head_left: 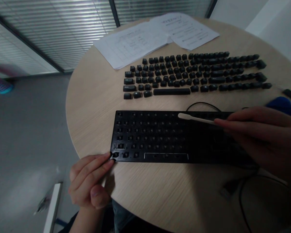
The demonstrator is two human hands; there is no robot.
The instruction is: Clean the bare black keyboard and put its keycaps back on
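A black keyboard [165,139] with its keycaps off lies on the round wooden table, its switches bare. My left hand [91,181] presses its fingertips, held close together, against the keyboard's lower left corner, and the thumb is bent below them, off the keyboard. In a pinch, my right hand [262,136] holds a thin white swab [196,119] with a wider, flattened tip. That tip is over the upper rows, near the middle of the keyboard; whether it touches, I cannot tell. My right hand and its shadow obscure the keyboard's right end.
Loose black keycaps [172,72] stand in keyboard-order rows behind the keyboard, with the spacebar [171,92] in front. Printed papers [140,42] lie at the back. A black cable [241,197] loops at the lower right. A blue item [282,105] sits at the right.
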